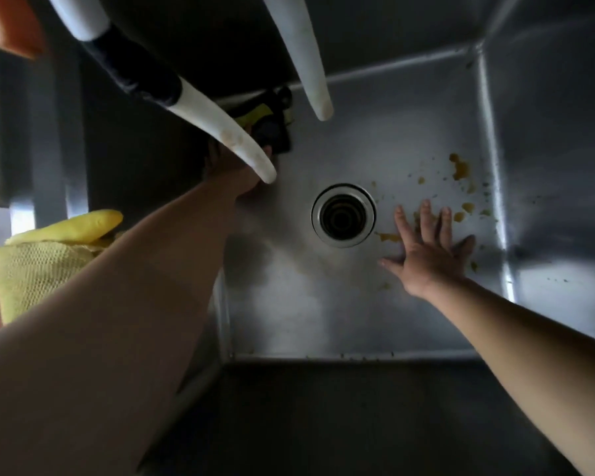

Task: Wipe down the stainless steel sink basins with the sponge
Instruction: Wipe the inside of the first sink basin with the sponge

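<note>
Sponge, dark with a yellow layer, sits at about ten o'clock from the drain, at the basin's far-left corner. Nearer, the right hand presses flat, fingers spread, at three o'clock amid yellow residue. Farther, the left hand touches the sponge; a white spout hides its fingers, so grip is unclear.

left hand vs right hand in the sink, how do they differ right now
The left hand reaches to the basin's back left corner, at the sponge, and is partly hidden behind a white spout, so its grip is unclear. The right hand lies spread, fingers straight, on the basin floor right of the drain, among yellow food bits. Both are bare and inside the same basin.
</note>
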`<state>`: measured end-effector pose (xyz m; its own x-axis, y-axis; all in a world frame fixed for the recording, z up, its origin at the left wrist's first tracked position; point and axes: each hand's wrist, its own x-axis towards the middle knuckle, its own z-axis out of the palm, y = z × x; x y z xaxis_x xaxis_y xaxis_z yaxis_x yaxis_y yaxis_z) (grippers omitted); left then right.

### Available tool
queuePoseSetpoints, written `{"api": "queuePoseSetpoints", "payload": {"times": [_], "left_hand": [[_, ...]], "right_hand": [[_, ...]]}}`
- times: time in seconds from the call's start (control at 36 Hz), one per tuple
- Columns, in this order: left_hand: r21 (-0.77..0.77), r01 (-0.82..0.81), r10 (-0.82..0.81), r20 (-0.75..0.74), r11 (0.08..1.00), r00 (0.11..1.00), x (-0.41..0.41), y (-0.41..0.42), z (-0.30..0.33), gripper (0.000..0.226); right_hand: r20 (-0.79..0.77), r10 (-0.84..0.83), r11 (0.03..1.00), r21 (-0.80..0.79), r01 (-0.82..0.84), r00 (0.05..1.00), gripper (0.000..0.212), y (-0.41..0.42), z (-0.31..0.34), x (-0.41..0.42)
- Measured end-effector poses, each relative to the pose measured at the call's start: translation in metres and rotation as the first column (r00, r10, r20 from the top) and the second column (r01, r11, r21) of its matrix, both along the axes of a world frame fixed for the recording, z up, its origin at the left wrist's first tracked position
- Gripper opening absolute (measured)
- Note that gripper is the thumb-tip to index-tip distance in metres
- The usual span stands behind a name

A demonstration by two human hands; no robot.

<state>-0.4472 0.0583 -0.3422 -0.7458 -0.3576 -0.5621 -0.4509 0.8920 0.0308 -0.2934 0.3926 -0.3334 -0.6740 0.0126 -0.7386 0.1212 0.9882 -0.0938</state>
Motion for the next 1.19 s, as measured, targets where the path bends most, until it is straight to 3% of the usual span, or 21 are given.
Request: {"api": "queuePoseSetpoints", "payload": {"times": [0.08, 0.17, 0.22, 0.31, 0.36, 0.42, 0.53, 0.61, 0.72, 0.86, 0.94, 1.03, 1.11, 1.19], "left_hand": [[0.051, 0.208, -0.207, -0.026, 0.977, 0.978, 0.046, 0.020, 0.013, 0.085], [0.079, 0.273, -0.274, -0.006, 0.959, 0.962, 0.119, 0.055, 0.020, 0.075], [0.112, 0.304, -0.312, 0.062, 0.946, 0.948, 0.166, 0.071, 0.026, 0.071], [0.225, 0.419, -0.466, 0.234, 0.880, 0.853, 0.228, 0.085, 0.041, 0.065], [0.295, 0.416, -0.506, 0.392, 0.860, 0.768, 0.254, 0.090, 0.052, 0.062], [0.317, 0.279, -0.414, 0.542, 0.907, 0.731, 0.261, 0.094, 0.066, 0.067], [0.334, 0.139, -0.322, 0.592, 0.932, 0.739, 0.240, 0.098, 0.094, 0.071], [0.348, 0.142, -0.317, 0.523, 0.927, 0.791, 0.228, 0.092, 0.117, 0.074], [0.391, 0.067, -0.187, 0.278, 0.918, 0.942, 0.240, 0.074, 0.164, 0.067], [0.388, 0.018, 0.009, -0.069, 0.921, 0.998, 0.289, 0.062, 0.233, 0.048], [0.322, -0.059, 0.152, -0.273, 0.945, 0.950, 0.327, 0.064, 0.259, 0.041], [0.140, -0.303, 0.334, -0.370, 0.943, 0.867, 0.365, 0.071, 0.264, 0.050], [0.002, -0.535, 0.512, -0.288, 0.845, 0.809, 0.390, 0.081, 0.256, 0.060], [-0.005, -0.679, 0.652, -0.272, 0.735, 0.708, 0.396, 0.090, 0.242, 0.060]], "right_hand": [[-0.012, 0.004, 1.000, 0.011, -0.004, 1.000, 0.097, -0.001, 0.006, -0.001], [-0.022, 0.013, 1.000, 0.029, -0.012, 1.000, 0.096, -0.001, 0.011, -0.001], [-0.028, -0.005, 0.999, 0.034, 0.006, 1.000, 0.094, -0.002, 0.015, -0.001], [-0.072, 0.003, 0.999, 0.045, 0.000, 0.997, 0.092, -0.003, 0.025, 0.008], [-0.072, -0.002, 1.000, 0.031, 0.004, 0.997, 0.092, -0.004, 0.035, 0.019], [-0.028, 0.001, 1.000, 0.022, -0.001, 1.000, 0.092, -0.009, 0.049, 0.028], [0.059, 0.029, 0.998, -0.052, -0.026, 0.998, 0.087, -0.024, 0.081, 0.042], [0.089, 0.056, 0.994, -0.093, -0.048, 0.994, 0.081, -0.035, 0.106, 0.053], [0.141, 0.054, 0.990, -0.137, -0.035, 0.988, 0.076, -0.054, 0.130, 0.057], [0.206, -0.055, 0.957, -0.268, 0.111, 0.977, 0.074, -0.087, 0.142, 0.058], [0.248, -0.095, 0.931, -0.321, 0.174, 0.964, 0.073, -0.105, 0.139, 0.064], [0.284, -0.025, 0.933, -0.337, 0.125, 0.958, 0.072, -0.120, 0.127, 0.072], [0.268, 0.145, 0.954, -0.294, -0.062, 0.953, 0.070, -0.126, 0.110, 0.081], [0.197, 0.407, 0.902, -0.240, -0.359, 0.892, 0.066, -0.123, 0.089, 0.084]]}}
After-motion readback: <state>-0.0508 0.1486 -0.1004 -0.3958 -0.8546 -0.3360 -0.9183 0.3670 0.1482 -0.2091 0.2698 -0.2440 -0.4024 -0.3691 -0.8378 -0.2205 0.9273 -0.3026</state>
